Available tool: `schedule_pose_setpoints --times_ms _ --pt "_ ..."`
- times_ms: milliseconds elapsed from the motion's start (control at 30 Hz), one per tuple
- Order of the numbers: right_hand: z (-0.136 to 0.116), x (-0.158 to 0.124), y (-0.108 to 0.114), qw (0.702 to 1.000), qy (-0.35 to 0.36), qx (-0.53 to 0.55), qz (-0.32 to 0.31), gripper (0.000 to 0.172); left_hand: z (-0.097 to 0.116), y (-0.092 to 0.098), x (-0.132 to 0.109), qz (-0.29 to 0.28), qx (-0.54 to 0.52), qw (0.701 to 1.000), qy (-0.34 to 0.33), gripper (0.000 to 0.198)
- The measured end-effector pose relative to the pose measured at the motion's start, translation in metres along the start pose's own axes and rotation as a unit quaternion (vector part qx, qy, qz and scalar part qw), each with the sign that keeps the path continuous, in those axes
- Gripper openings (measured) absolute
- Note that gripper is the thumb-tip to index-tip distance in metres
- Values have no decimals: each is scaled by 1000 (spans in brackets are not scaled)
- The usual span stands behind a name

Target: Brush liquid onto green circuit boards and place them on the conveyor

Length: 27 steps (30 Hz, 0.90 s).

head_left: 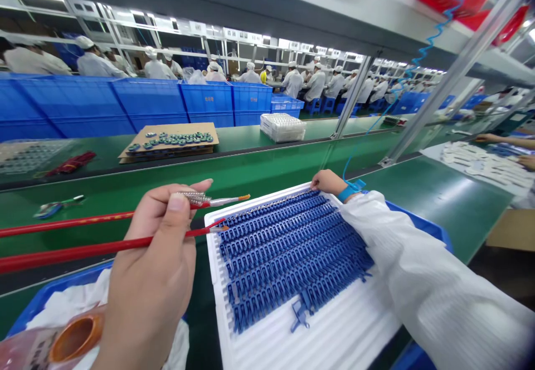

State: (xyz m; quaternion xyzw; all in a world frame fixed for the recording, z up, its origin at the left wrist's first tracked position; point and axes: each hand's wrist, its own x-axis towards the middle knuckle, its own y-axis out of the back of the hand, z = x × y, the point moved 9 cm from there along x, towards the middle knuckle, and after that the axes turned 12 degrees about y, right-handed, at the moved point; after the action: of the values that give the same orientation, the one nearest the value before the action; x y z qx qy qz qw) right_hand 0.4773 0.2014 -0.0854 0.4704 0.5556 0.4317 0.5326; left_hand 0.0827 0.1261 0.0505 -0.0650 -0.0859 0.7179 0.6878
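Observation:
My left hand (156, 258) is closed around two thin red-handled brushes (104, 247). Between its thumb and fingers is a small bunch of metal springs (194, 196). The bristle tips point right, over the left rim of a white ribbed tray (334, 334). Rows of small blue plastic clips (288, 247) stand in the tray, and little shiny metal pieces (267, 209) line the farthest row. At that row's right end my right hand (329, 183) has its fingertips pinched together; whatever they hold is hidden. A few loose blue clips (300, 311) lie in front of the rows.
A blue wrist strap (351, 190) with a coiled cord circles my right wrist. An orange tape roll (77, 336) lies lower left. Behind are cardboard with green-ringed parts (171, 137), a white tray stack (283, 127) and blue crates (207, 100). Co-worker's hands (527, 161) show at right.

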Motion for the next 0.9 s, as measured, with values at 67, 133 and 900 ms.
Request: schedule_pose_setpoints --times_ms 67,133,900 --pt "-1 0 1 1000 -5 9 3 19 -9 -6 1 -33 9 999 30 19" --pt "-3 -1 6 1000 -8 22 12 19 -17 -13 3 -77 30 996 24 21" --pt "-227 -150 112 820 310 439 196 22 -33 -62 -24 -276 196 940 -50 22"
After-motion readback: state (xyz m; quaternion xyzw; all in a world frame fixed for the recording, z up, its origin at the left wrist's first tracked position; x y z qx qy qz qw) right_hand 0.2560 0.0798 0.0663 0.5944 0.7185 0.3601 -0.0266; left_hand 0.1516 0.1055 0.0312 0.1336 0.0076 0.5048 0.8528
